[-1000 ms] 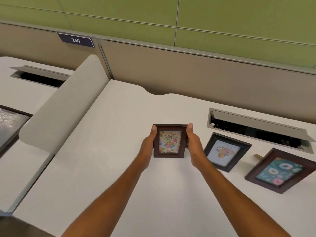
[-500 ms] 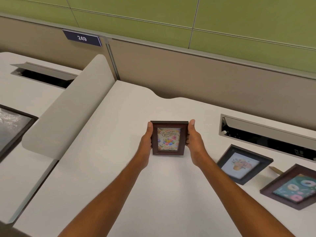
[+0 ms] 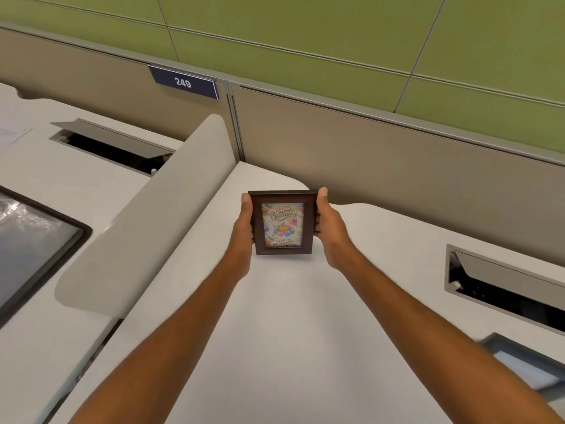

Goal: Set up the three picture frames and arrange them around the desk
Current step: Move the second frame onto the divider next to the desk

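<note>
At far left, a dark-framed panel with a grey, glossy face (image 3: 33, 252) lies flat on the neighbouring desk, cut off by the picture's edge. Behind it, a cable hatch (image 3: 113, 142) is set into that desk, its lid raised. A low, rounded grey divider (image 3: 146, 228) runs between that desk and mine; above it, on the tan partition, a dark blue plate (image 3: 185, 82) reads 249.

My left hand (image 3: 243, 231) is closed on the left edge of the birthday frame (image 3: 282, 223): thumb lying along the front of the moulding, the other fingers hidden behind it. The frame is dark brown wood, held upright with its picture facing me (balloons, and "Happy Birthday" in script). It sits over the rear part of the white desk (image 3: 281, 332), near the wavy back edge, close to the partition; whether its lower edge touches the desk surface I cannot tell.

My right hand (image 3: 328, 228) is closed on the opposite edge in mirror fashion, thumb tip reaching the frame's top right corner, fingers curled behind.

Further right, a second cable hatch (image 3: 501, 280) stands open in my desk, well apart from the held frame. At the lower right corner, a dark frame with a pale picture (image 3: 526, 362) lies on the desk, blurred and partly out of view.
</note>
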`<state>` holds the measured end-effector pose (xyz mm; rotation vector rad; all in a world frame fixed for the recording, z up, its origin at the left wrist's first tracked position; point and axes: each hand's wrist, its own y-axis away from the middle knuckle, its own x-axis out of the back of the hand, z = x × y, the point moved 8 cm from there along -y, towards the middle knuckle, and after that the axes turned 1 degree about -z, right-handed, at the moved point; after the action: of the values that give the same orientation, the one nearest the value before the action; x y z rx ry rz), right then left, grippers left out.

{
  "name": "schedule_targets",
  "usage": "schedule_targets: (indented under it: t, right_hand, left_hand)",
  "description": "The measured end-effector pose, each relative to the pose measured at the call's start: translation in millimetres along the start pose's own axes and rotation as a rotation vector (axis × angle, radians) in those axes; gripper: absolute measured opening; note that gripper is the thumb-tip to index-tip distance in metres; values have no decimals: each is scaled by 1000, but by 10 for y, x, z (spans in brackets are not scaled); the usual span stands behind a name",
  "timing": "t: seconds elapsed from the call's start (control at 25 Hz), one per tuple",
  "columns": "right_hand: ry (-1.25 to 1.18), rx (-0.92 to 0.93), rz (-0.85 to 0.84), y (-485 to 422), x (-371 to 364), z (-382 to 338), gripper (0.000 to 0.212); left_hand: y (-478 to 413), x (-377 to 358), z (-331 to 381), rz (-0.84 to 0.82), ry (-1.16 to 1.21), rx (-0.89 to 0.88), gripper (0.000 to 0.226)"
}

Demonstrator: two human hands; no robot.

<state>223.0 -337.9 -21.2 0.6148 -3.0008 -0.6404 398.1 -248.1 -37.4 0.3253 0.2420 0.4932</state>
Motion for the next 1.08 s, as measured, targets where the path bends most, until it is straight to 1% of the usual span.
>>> schedule_targets:
  t: [0.2, 0.28, 0.44, 0.6, 0.84, 1.08]
  right_hand:
    - [-1, 23, -24, -720, -413, -256, 60]
    - [4, 26, -52, -1008, -554, -353, 61]
    - [13, 23, -77, -1528, -793, -473, 68]
    - [1, 12, -91, -1916, -967, -479, 63]
    - [22, 11, -96, -2246, -1065, -493, 61]
    - [33, 0, -87, -2391, -1066, -545, 64]
  left_hand:
    - [-574, 249, 359, 19, 26, -82, 60]
    - [-815, 322, 468, 24, 39, -103, 55]
    - [-1317, 483, 607, 49, 59, -110, 57]
    - [-1727, 636, 628, 79, 36, -116, 57]
    - [-2075, 745, 560, 79, 1, -113, 57]
    - [-2190, 787, 584, 147, -19, -85, 59]
